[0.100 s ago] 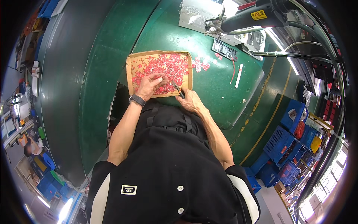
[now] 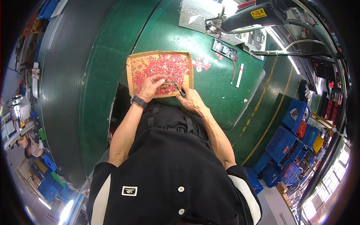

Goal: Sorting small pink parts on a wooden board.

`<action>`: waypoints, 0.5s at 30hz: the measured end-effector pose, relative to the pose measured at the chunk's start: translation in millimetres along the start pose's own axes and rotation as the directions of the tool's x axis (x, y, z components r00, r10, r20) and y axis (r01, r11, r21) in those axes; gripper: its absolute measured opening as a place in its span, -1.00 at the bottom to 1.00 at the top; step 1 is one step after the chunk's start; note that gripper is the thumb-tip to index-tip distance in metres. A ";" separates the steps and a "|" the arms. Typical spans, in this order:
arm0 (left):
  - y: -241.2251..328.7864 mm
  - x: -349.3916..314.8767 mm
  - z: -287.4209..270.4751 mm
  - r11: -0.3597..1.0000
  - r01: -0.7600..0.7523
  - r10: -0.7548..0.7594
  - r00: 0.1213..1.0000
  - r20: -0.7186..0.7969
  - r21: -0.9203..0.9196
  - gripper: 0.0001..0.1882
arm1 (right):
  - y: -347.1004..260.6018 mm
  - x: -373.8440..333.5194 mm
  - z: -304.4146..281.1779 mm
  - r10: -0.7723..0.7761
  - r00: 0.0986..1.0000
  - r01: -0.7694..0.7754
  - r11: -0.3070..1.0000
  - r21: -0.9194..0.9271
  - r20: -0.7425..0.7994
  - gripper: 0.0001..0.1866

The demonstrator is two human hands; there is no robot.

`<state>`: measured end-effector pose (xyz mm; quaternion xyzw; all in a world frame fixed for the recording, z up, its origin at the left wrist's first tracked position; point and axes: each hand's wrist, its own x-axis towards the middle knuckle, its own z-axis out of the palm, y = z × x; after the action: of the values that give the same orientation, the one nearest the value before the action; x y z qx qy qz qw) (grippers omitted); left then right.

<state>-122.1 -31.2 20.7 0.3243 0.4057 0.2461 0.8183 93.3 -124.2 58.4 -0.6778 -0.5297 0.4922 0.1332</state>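
Observation:
A shallow cardboard tray (image 2: 129,71) lies at the near edge of the green table, with many small red pieces (image 2: 165,65) scattered over its bottom. Over the tray's near part, my left hand (image 2: 152,87) is closed in a pinch, thumb against fingers. What it pinches is too small to make out. My right hand (image 2: 192,100) grips a pair of cutting pliers (image 2: 177,86) with dark handles at the tray's near right corner. The pliers' jaws point toward my left fingertips; whether they touch anything there I cannot tell.
More red pieces (image 2: 202,64) lie on the table right of the tray. Farther right are a black device (image 2: 225,49) with a red wire and a white strip (image 2: 240,75). A black machine arm (image 2: 247,19) overhangs the far right. Blue crates (image 2: 281,142) stack beyond the table.

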 end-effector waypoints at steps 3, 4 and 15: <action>0.1 -2.1 3.7 0.994 -0.021 0.020 1.000 0.008 0.105 -0.73 | 1.7 5.2 3.0 -0.003 1.000 0.003 0.999 -0.042 0.003 -0.61; -0.5 -2.2 4.8 0.994 -0.021 0.020 1.000 0.009 0.106 -0.73 | 2.5 6.3 4.5 -0.003 1.000 0.003 0.999 -0.053 0.001 -0.62; -1.0 -6.9 9.2 0.994 -0.028 0.029 0.999 -0.012 0.105 -0.74 | 0.9 1.2 5.4 0.001 0.999 0.004 0.993 -0.114 0.046 -0.60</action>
<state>-118.2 -39.5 27.7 0.3708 0.4190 0.2384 0.7938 89.4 -125.3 54.6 -0.6724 -0.5604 0.4764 0.0827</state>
